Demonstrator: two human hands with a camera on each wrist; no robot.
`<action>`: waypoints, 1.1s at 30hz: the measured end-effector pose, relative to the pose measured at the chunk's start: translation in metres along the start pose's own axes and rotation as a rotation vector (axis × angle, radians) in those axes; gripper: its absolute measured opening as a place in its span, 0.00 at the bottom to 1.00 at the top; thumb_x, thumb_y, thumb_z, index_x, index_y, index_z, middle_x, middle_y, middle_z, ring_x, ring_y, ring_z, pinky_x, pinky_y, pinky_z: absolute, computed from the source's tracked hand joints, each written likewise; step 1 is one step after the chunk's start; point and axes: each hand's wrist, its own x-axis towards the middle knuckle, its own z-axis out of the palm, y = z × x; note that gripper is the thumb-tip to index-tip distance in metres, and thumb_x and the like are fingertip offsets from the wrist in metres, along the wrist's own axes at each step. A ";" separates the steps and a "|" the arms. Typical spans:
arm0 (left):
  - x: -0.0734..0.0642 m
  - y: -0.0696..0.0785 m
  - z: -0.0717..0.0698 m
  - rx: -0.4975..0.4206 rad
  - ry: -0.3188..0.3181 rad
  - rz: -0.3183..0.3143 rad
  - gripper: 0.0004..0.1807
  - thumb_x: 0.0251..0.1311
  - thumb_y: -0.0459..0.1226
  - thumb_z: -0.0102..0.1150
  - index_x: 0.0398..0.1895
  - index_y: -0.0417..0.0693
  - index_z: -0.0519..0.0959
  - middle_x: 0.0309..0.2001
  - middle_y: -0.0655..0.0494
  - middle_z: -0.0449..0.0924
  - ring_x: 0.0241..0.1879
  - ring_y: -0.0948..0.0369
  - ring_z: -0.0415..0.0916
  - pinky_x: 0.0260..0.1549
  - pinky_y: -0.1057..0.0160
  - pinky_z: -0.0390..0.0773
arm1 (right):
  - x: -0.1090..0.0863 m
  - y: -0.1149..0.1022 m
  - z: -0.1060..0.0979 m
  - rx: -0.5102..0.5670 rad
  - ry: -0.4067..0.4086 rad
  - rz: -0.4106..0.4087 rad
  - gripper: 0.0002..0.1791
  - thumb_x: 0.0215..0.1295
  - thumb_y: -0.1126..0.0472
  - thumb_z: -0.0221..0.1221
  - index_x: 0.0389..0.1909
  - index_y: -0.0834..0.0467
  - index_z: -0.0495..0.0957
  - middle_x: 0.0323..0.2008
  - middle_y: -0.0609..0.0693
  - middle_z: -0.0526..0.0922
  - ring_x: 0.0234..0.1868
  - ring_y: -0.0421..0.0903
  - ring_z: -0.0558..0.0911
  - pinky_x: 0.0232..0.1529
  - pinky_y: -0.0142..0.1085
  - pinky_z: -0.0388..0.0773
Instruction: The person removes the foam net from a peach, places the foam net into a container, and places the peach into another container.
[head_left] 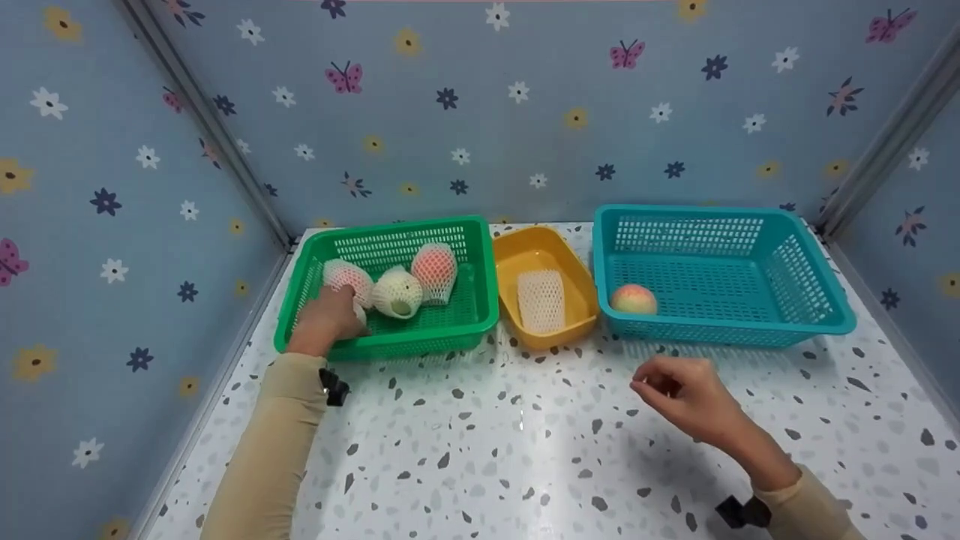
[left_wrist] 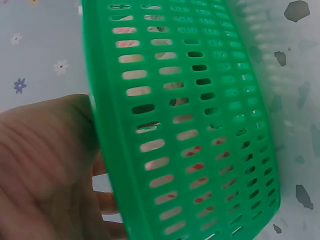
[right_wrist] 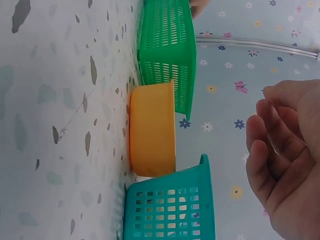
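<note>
My left hand (head_left: 324, 319) reaches over the near left rim of the green basket (head_left: 420, 347). Its fingers lie at a pink fruit in white foam netting (head_left: 349, 276), and a pale netted piece shows between thumb and fingers. The basket wall hides the fingertips in the left wrist view, so the hold is unclear. Beside it sit a pale netted fruit (head_left: 396, 294) and another pink netted fruit (head_left: 435, 266). My right hand (head_left: 694, 397) hovers in front of the blue basket (head_left: 720, 330), fingers loosely curled, nothing in them. A bare peach (head_left: 634, 298) lies in that basket's near left corner.
Between the two baskets stands a yellow bin (head_left: 525, 244) holding an empty white foam net (head_left: 541, 301). All three containers stand on a speckled white tabletop (head_left: 480, 450). Patterned panels (head_left: 480, 112) rise behind and on both sides.
</note>
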 end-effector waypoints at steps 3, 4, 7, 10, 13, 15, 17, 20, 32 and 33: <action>0.002 -0.003 0.004 0.016 -0.022 -0.017 0.35 0.57 0.43 0.68 0.62 0.32 0.66 0.57 0.27 0.65 0.54 0.36 0.66 0.51 0.36 0.67 | -0.002 0.000 0.002 0.001 -0.005 0.004 0.10 0.59 0.68 0.66 0.32 0.48 0.81 0.23 0.37 0.78 0.19 0.36 0.73 0.19 0.29 0.72; 0.003 -0.006 0.005 0.020 -0.027 -0.024 0.34 0.57 0.42 0.67 0.61 0.32 0.66 0.57 0.27 0.65 0.54 0.36 0.66 0.51 0.36 0.67 | -0.003 0.001 0.003 0.001 -0.007 0.004 0.11 0.59 0.68 0.66 0.32 0.47 0.81 0.22 0.36 0.77 0.18 0.36 0.73 0.18 0.29 0.72; 0.006 -0.013 0.010 0.017 -0.027 -0.032 0.32 0.57 0.40 0.66 0.60 0.31 0.67 0.55 0.27 0.67 0.52 0.37 0.67 0.49 0.36 0.68 | -0.005 0.001 0.007 0.008 -0.014 0.021 0.10 0.59 0.68 0.67 0.31 0.48 0.81 0.21 0.36 0.77 0.18 0.36 0.73 0.18 0.29 0.71; 0.011 -0.018 0.016 0.010 -0.002 -0.030 0.32 0.55 0.40 0.67 0.58 0.31 0.68 0.52 0.28 0.68 0.51 0.38 0.68 0.47 0.37 0.70 | -0.007 0.002 0.009 0.019 -0.019 0.048 0.10 0.59 0.68 0.67 0.31 0.48 0.81 0.21 0.36 0.77 0.18 0.36 0.72 0.18 0.30 0.71; 0.015 -0.020 0.021 0.004 0.029 -0.030 0.33 0.52 0.41 0.69 0.56 0.31 0.67 0.50 0.29 0.69 0.50 0.37 0.69 0.46 0.37 0.70 | -0.010 0.003 0.011 0.019 -0.023 0.072 0.10 0.59 0.68 0.67 0.30 0.47 0.81 0.21 0.36 0.77 0.18 0.37 0.72 0.18 0.30 0.72; 0.017 -0.021 0.025 0.003 0.045 -0.043 0.35 0.51 0.41 0.70 0.57 0.31 0.66 0.51 0.29 0.69 0.50 0.37 0.69 0.46 0.37 0.70 | -0.011 0.004 0.012 0.023 -0.026 0.084 0.10 0.60 0.67 0.66 0.31 0.47 0.81 0.21 0.36 0.77 0.18 0.37 0.72 0.18 0.31 0.72; 0.019 -0.023 0.027 0.013 0.058 -0.052 0.35 0.51 0.41 0.70 0.57 0.31 0.66 0.50 0.28 0.69 0.51 0.36 0.68 0.47 0.36 0.70 | -0.013 0.005 0.013 0.028 -0.028 0.088 0.09 0.60 0.66 0.66 0.31 0.47 0.81 0.21 0.36 0.77 0.18 0.37 0.72 0.18 0.31 0.72; 0.023 -0.022 0.028 0.037 0.086 -0.066 0.34 0.51 0.41 0.70 0.56 0.32 0.66 0.49 0.28 0.70 0.51 0.35 0.69 0.47 0.35 0.70 | -0.015 0.007 0.013 0.032 -0.032 0.103 0.07 0.62 0.65 0.66 0.31 0.47 0.81 0.21 0.37 0.78 0.19 0.37 0.73 0.18 0.31 0.72; 0.030 -0.011 0.023 0.077 0.163 -0.052 0.31 0.50 0.44 0.69 0.52 0.35 0.69 0.43 0.33 0.75 0.39 0.40 0.75 0.35 0.40 0.75 | -0.020 0.011 0.010 0.014 0.004 0.105 0.07 0.62 0.64 0.66 0.32 0.48 0.81 0.22 0.36 0.78 0.18 0.36 0.73 0.18 0.31 0.72; 0.029 -0.009 0.022 0.080 0.169 -0.048 0.32 0.49 0.44 0.69 0.52 0.35 0.68 0.44 0.33 0.74 0.40 0.39 0.75 0.35 0.40 0.75 | -0.021 0.012 0.009 0.014 0.004 0.108 0.06 0.62 0.64 0.66 0.32 0.48 0.81 0.22 0.37 0.78 0.18 0.36 0.73 0.18 0.31 0.73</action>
